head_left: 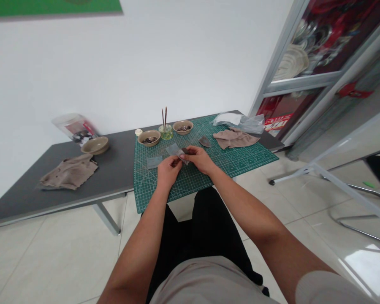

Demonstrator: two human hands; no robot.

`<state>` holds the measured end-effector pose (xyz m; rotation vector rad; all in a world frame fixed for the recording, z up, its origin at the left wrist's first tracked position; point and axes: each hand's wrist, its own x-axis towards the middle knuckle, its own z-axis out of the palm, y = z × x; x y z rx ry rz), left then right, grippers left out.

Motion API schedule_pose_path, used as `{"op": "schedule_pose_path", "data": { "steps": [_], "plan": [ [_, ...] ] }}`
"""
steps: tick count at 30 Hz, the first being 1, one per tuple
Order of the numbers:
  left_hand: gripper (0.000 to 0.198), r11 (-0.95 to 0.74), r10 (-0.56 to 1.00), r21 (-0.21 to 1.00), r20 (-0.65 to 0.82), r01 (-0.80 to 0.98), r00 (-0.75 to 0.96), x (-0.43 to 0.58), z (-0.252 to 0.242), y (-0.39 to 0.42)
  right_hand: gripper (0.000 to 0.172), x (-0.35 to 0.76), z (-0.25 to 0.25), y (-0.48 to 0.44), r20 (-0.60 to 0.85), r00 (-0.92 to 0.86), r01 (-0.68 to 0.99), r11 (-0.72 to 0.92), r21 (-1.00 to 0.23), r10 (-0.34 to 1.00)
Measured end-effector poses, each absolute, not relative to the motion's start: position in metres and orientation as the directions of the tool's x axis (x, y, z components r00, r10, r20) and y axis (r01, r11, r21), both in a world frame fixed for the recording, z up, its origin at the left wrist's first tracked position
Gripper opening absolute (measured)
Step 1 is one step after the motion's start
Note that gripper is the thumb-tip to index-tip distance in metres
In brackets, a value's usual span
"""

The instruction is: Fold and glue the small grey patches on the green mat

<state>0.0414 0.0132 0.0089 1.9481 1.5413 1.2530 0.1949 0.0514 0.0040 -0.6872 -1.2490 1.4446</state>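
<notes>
My left hand (169,171) and my right hand (199,159) meet above a green cutting mat (243,159). My left hand pinches a small grey sheet (184,157), apparently abrasive paper. My right hand's fingers grip a dark shard (186,150) against that sheet, and the fingers hide much of it. A second grey sheet (172,149) lies under the hands, and a third (154,162) rests on the mat by my left hand. Beyond my right hand lies a loose dark shard (204,141). Two tan bowls (148,137) hold dark pieces.
A glass jar (166,132) with sticks stands between the bowls. A beige cloth (236,138) and a plastic bag (240,122) lie at the mat's far right. Left on the grey table (114,160) are another cloth, a bowl and a clear bag.
</notes>
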Motion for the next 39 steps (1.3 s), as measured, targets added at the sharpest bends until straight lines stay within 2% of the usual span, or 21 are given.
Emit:
{"op": "schedule_pose_path", "data": {
  "steps": [6,12,17,22,28,32,35,39],
  "plan": [
    [0.008,-0.313,0.903,0.666,0.430,0.677,-0.005,0.0417,0.0076,0.0140,0.030,0.1937,0.0028,0.0508,0.206,-0.281,-0.267,0.129,-0.955,0.937],
    [0.015,-0.360,0.895,0.681,0.444,0.638,0.030,0.0420,0.0075,0.0117,0.035,0.1946,-0.0005,0.0534,0.180,-0.233,-0.348,0.091,-0.933,0.956],
    [0.012,-0.349,0.891,0.658,0.454,0.667,0.017,0.0421,0.0072,0.0111,0.034,0.1940,0.0012,0.0524,0.211,-0.274,-0.300,0.125,-0.946,0.938],
    [0.015,-0.401,0.873,0.702,0.488,0.589,0.012,0.0418,0.0049,0.0104,0.037,0.1956,0.0047,0.0498,0.214,-0.252,-0.385,0.105,-0.917,0.944],
    [0.011,-0.385,0.892,0.738,0.451,0.554,0.019,0.0419,0.0070,0.0091,0.035,0.1964,0.0022,0.0503,0.226,-0.294,-0.355,0.114,-0.928,0.929],
    [0.016,-0.376,0.901,0.786,0.433,0.491,-0.002,0.0424,0.0063,0.0086,0.037,0.1970,0.0004,0.0519,0.238,-0.257,-0.422,0.113,-0.900,0.937],
    [0.017,-0.358,0.916,0.830,0.400,0.428,-0.008,0.0422,0.0046,0.0094,0.035,0.1983,0.0009,0.0526,0.257,-0.294,-0.440,0.108,-0.891,0.921],
    [0.014,-0.376,0.912,0.825,0.410,0.423,0.011,0.0420,0.0030,0.0098,0.031,0.2004,0.0014,0.0530,0.258,-0.334,-0.421,0.102,-0.902,0.906]
  ]
}}
